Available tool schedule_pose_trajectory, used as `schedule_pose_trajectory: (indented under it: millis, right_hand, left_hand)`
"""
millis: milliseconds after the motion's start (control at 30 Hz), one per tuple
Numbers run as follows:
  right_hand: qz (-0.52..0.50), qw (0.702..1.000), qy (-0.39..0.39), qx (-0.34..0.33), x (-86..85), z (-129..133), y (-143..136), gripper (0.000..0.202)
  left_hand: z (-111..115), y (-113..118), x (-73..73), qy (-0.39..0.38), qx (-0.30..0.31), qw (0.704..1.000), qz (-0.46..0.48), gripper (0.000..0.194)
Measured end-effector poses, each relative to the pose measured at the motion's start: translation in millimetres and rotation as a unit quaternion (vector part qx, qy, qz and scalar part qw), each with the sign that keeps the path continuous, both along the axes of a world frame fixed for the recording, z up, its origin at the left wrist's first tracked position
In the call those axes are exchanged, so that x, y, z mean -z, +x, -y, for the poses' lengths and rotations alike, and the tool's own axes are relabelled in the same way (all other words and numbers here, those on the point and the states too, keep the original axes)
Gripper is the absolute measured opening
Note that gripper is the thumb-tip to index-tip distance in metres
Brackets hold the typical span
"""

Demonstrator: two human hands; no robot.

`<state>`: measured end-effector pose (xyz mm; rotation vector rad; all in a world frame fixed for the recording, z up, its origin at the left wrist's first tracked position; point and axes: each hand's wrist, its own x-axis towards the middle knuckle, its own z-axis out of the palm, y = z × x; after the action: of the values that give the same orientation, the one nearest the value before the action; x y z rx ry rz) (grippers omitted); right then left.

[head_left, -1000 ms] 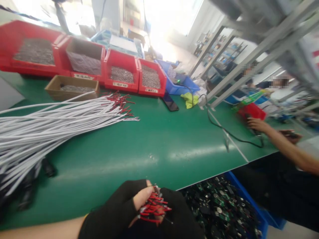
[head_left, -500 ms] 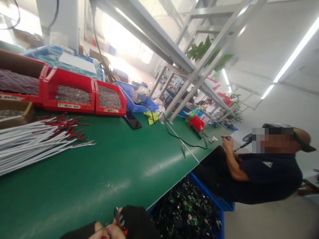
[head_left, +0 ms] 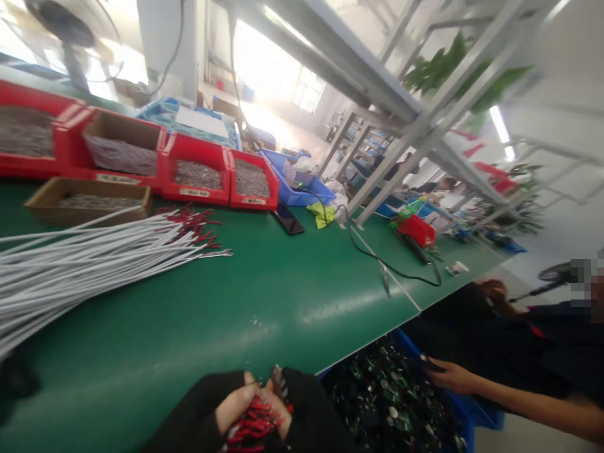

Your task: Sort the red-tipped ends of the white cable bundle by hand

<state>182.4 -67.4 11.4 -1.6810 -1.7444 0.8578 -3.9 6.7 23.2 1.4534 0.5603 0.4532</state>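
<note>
Both my hands wear black fingerless gloves and meet at the bottom edge of the head view. My left hand (head_left: 221,409) and my right hand (head_left: 297,409) are closed together around a bundle of red wire ends (head_left: 252,428). A small dark tool tip (head_left: 277,376) sticks up between my fingers. A large sheaf of white cables with red tips (head_left: 94,258) lies on the green table (head_left: 292,277), well to the left of my hands.
Red bins of small metal parts (head_left: 198,176) and a cardboard box (head_left: 89,201) line the far edge. A phone (head_left: 289,220), black cord (head_left: 391,264) and red tool (head_left: 418,229) lie farther right. A co-worker's hand (head_left: 448,376) reaches over a blue crate of components (head_left: 391,402).
The view has swung back down and left. My hands with the red wire ends show more fully. The co-worker's hand has come over the blue crate.
</note>
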Motion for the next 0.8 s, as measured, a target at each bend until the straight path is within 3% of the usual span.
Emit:
schedule_pose_trajectory:
  millis: [133,333,567,800]
  right_hand:
    - [-0.031,0.999,-0.016,-0.02,-0.6,1,1,0.04]
    - [-0.004,0.999,-0.019,-0.031,3.3,2,11,0.041]
    - [0.042,0.999,0.0,-0.021,14.5,12,17,0.029]
    - [0.078,0.996,0.034,-0.007,15.3,16,17,0.036]
  left_hand:
    - [3,3,-2.0,-0.046,-0.004,0.999,0.002,0.062]
    - [6,3,2.6,-0.068,-0.016,0.997,0.033,0.055]
    - [5,1,-0.9,-0.077,0.006,0.997,-0.027,0.057]
    - [6,3,4.5,-0.098,-0.002,0.995,0.012,0.056]
